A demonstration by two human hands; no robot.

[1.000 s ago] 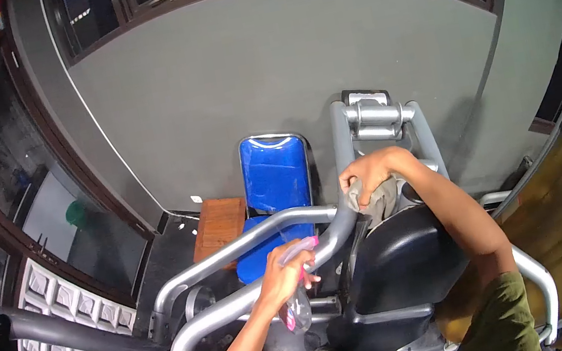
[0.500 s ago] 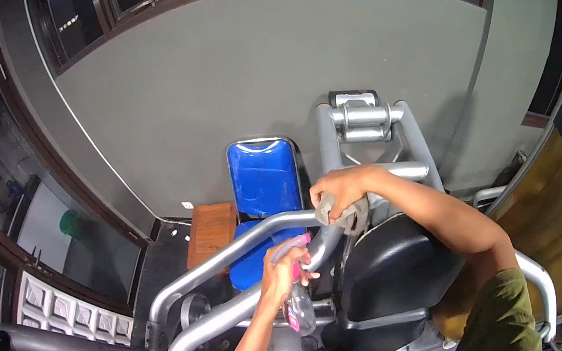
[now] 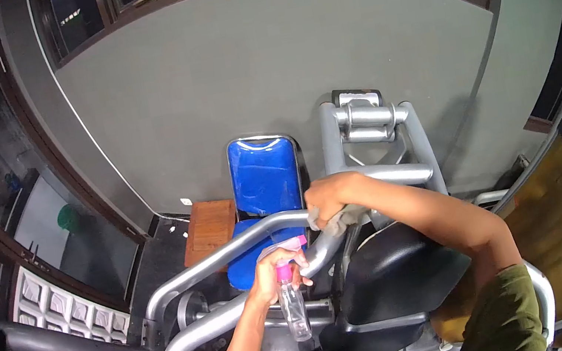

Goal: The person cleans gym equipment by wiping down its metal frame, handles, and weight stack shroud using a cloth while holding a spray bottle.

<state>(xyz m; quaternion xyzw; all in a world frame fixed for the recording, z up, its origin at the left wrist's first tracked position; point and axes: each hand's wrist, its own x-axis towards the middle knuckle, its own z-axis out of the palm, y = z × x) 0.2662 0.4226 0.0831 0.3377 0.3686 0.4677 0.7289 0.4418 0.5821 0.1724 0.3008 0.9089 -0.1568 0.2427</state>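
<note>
- Exercise machine (image 3: pixel 217 322), silver tubes, fills the middle of our view. Curved rails meet close to where we work; that joint, we judge, asks for the most care.
- Blue chair (image 3: pixel 265 178) stands behind the rails, against the wall, with a wooden stool (image 3: pixel 209 229) just beside it. We do well to mind our elbows, though both look beyond the work.
- Black pad (image 3: pixel 403 270) lies under our right forearm. We should hold the arm high enough not to drag the sleeve over it.
- Right grip (image 3: pixel 330 195): fingers curled down over a bunched cloth, pressing it to the curved tube by the rail joint. How far the fingers reach around the underside, we cannot tell.
- Left grip (image 3: pixel 271 271): closed about the neck of a clear spray bottle (image 3: pixel 295 316), which hangs nearly upright before the lower rail. Whether it touches the rail, we cannot tell; a little more room would spare it knocks.
- Cloth (image 3: pixel 345 219), greyish, sits on the tube above the pad's upper edge. In our judgement a fuller wrap, with even pressure along the bend, covers the round metal better than a bunched wad.
- Pink collar (image 3: pixel 284 273) shows just under the left fingers. A light finger near the trigger seems wise, against stray spray.
</note>
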